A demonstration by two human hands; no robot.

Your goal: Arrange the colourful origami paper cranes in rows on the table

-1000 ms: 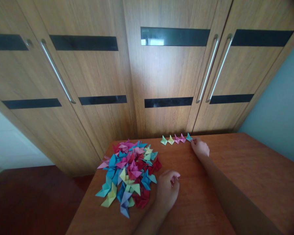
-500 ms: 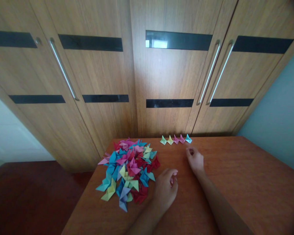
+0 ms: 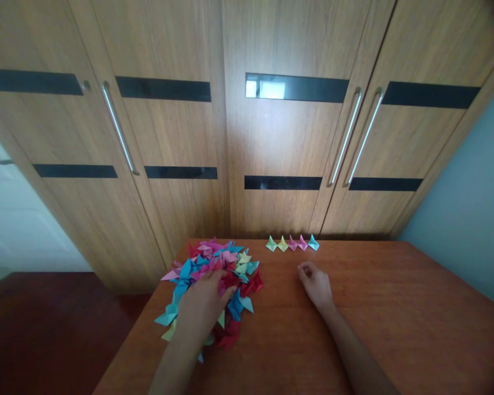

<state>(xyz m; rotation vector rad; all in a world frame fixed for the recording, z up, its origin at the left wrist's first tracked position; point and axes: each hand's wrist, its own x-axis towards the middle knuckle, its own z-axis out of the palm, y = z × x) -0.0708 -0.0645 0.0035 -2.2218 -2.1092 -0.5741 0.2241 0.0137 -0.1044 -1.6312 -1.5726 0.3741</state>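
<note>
A heap of origami paper cranes (image 3: 185,272) in pink, red, blue, yellow and green covers the left part of the table. My left hand (image 3: 203,299) reaches over this heap from the front, its thumb and fingers apart around a magenta-pink piece; its palm hides part of the heap. To the right, my right hand (image 3: 316,285) rests low over the table with its fingers curled together, and no object shows in them. Beyond it, near the back edge, stands a short row of folded paper pieces: a green one (image 3: 271,244), a yellow one (image 3: 282,244), two pink ones (image 3: 302,243) and a light blue one (image 3: 313,243).
The brown wooden table (image 3: 395,307) backs onto a wooden wardrobe (image 3: 288,142) with long metal handles (image 3: 346,137). A pale blue wall (image 3: 469,208) borders the right side. Dark red floor (image 3: 74,329) lies beyond the table's left edge.
My left hand has moved left, from beside the heap to over it, and its fingers have spread. My right hand has shifted slightly left and back from the row. The view has tilted up a little.
</note>
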